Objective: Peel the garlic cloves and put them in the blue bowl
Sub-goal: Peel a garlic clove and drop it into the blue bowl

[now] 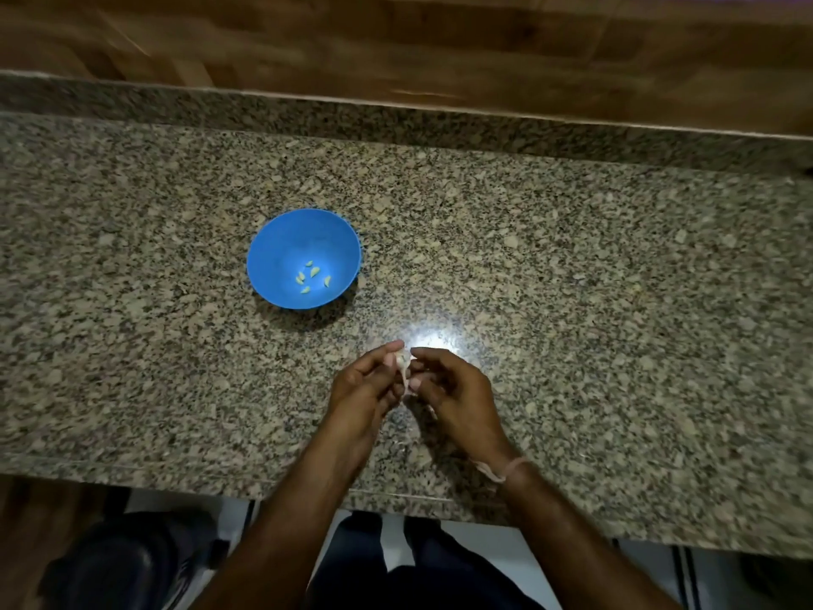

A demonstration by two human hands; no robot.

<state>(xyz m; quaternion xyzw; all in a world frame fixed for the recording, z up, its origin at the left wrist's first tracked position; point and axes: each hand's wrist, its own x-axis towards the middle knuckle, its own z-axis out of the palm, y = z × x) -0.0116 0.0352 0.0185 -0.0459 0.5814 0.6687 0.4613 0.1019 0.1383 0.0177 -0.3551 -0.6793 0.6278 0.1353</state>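
well left, the bowl [303, 257] sits on the counter [572, 279] with several peeled cloves [313, 271] inside. nearer, the left hand [367, 385] and right hand [453, 389] both pinch one garlic clove [402, 361] between curled fingertips, skin hanging beneath. a thread band [506, 468] circles the right wrist.

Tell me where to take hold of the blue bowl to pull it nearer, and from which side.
Pinch the blue bowl at its near-right rim, from above, thumb inside: it stands upright and open, and the peeled cloves lie at the bottom, clear of the fingers.
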